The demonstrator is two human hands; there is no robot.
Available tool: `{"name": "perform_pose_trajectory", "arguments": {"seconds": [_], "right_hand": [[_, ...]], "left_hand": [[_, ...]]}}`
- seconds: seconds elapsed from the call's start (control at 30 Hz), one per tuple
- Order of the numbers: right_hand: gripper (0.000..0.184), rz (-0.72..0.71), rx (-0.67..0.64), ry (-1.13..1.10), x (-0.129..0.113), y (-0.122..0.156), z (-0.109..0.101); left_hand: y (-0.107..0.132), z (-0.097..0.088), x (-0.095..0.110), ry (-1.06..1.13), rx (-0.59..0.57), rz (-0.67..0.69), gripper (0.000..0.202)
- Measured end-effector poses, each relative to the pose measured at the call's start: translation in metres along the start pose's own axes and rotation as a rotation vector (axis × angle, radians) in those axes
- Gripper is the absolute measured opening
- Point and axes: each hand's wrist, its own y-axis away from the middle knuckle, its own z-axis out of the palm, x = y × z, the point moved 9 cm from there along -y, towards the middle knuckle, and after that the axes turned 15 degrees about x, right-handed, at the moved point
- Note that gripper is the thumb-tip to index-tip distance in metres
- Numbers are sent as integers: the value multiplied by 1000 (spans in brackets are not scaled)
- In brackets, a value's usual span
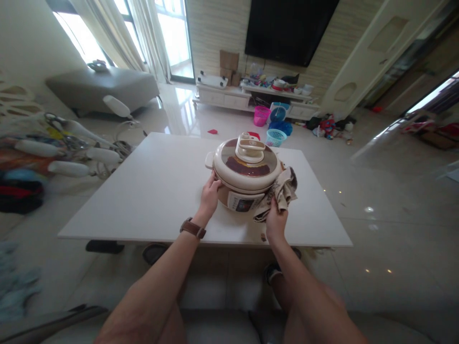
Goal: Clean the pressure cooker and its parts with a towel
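Lidded cooker (244,184) right of middle at the bench (150,200); left hand (210,196) gripping its side, right hand (277,222) clutching a cloth (283,191) against it.
Probably heavy, stiff, slick-walled; glass lid (247,167) likely fragile — best held low, both sides. Round body, no clear long axis; label (245,203) faces the near edge, side handle (209,160) juts left. Base contact — cannot tell.
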Motion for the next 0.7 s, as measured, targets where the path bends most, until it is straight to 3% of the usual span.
{"name": "perform_pose_trajectory", "arguments": {"seconds": [0.2,0.4,0.53,0.7], "right_hand": [[41,-265,-191,51,-32,32,7],[34,-421,-155,134,-42,21,12],[44,-371,-121,27,-43,-7,22],[55,-217,19,-53,-25,-43,30]], "left_hand": [[7,-7,2,38,-30,-76,58],[2,-11,-3,41,-5,-118,56],[4,-10,-4,50,2,-134,56],[5,-11,-4,58,29,-149,56]]}}
